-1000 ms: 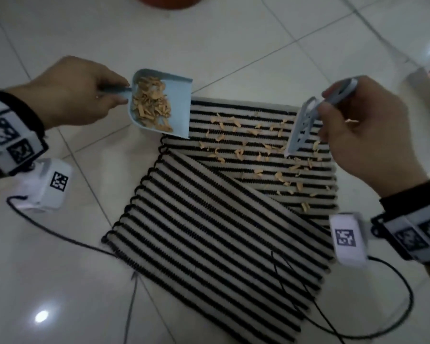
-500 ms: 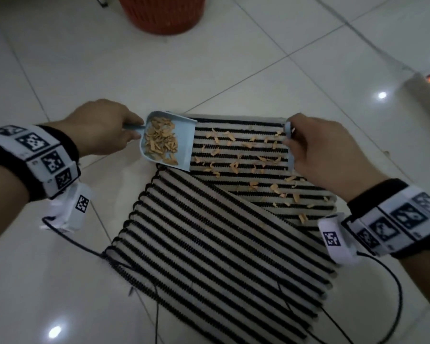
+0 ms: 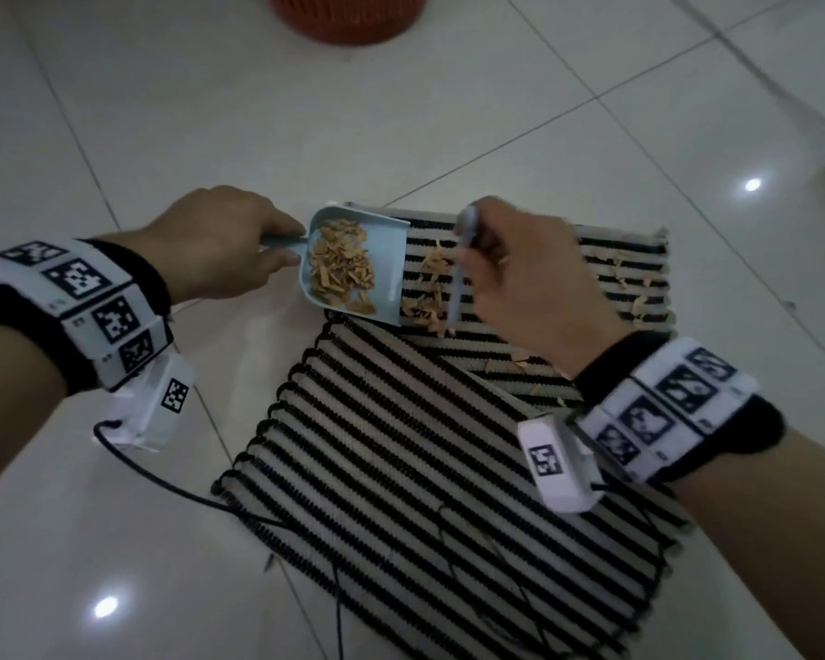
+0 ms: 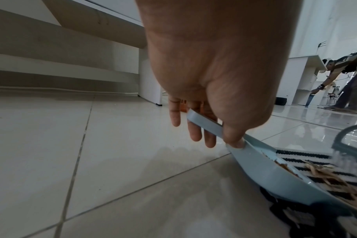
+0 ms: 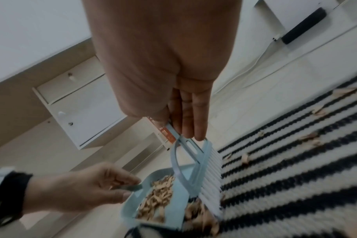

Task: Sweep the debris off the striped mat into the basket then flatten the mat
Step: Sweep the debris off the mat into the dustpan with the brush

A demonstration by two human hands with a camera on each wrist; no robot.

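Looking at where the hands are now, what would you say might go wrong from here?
The dustpan, held by the left hand, is already well loaded, so the pile by its lip may spill off the mat's edge if pushed hard. Chips behind the right hand and its brush could be missed. The mat's folded flap might trap chips.

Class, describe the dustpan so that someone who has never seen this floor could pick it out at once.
Find the striped mat on the tiled floor. At its far left corner the left hand holds a pale blue dustpan by its short handle. Unlike the brush beside it, it is a shallow scoop heaped with tan debris.
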